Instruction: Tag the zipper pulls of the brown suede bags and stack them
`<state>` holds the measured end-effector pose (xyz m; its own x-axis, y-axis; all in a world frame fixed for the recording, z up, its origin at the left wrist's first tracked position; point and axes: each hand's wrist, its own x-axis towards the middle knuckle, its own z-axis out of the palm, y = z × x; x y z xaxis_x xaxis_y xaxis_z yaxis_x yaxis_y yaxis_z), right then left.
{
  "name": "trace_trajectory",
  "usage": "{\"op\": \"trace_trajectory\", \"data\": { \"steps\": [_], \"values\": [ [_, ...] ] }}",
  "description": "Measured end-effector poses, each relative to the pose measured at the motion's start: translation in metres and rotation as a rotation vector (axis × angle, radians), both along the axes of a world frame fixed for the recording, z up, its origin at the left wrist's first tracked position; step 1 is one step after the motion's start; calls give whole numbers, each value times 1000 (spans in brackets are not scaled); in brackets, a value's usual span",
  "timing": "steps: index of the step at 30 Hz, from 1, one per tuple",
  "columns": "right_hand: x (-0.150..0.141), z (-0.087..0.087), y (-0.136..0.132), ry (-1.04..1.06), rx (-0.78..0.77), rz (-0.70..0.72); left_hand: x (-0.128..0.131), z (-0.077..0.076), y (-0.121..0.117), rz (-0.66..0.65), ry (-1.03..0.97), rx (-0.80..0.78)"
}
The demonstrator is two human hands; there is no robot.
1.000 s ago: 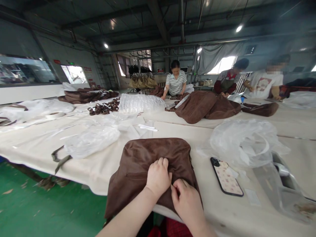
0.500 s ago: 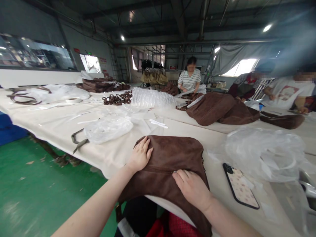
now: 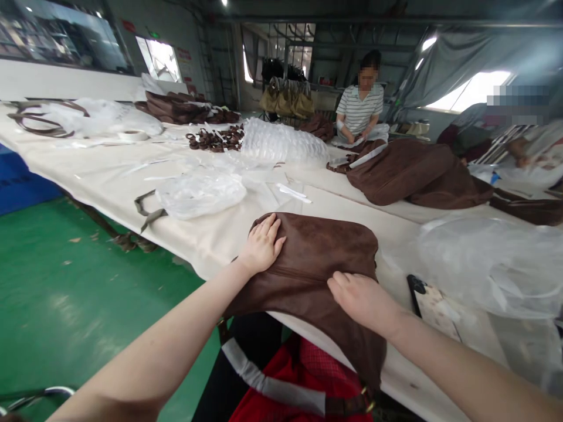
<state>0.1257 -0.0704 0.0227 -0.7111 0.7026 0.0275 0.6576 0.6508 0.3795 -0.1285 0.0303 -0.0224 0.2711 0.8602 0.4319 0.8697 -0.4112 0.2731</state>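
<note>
A brown suede bag lies over the near edge of the cloth-covered table, its lower part hanging down. My left hand rests flat on the bag's left top corner, fingers stretched out. My right hand lies on the bag's right side along a seam or zip line, fingers bent down onto the fabric; whether they pinch anything is hidden.
A phone in a patterned case lies right of the bag, beside crumpled clear plastic. More plastic bags, brown straps and brown bags cover the table. A person in a striped shirt works across it; other people sit at the far right.
My left hand went from the bag's middle to its left corner and flattened out. My right hand slid rightward along the bag. The view tilted down and left.
</note>
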Motion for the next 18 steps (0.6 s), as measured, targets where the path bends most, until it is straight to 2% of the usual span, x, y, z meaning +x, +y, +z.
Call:
{"op": "trace_trajectory", "data": {
  "steps": [5, 7, 9, 11, 13, 15, 18],
  "values": [
    [24, -6, 7, 21, -6, 7, 6, 4, 6, -46, -143, -74],
    [31, -12, 4, 88, 8, 9, -8, 8, 6, -130, -314, -192],
    [37, -20, -8, 217, 42, 10, -34, 10, -1, -173, -560, -344],
    [41, -30, -25, 352, 92, 9, -62, 7, -16, -74, -798, -412],
    [41, -42, -45, 427, 127, 1, -85, -4, -36, 112, -922, -376],
    [35, -51, -61, 440, 141, -8, -98, -19, -59, 241, -925, -350],
    [24, -63, -71, 429, 131, -38, -100, -37, -91, 280, -792, -371]
  ]
}}
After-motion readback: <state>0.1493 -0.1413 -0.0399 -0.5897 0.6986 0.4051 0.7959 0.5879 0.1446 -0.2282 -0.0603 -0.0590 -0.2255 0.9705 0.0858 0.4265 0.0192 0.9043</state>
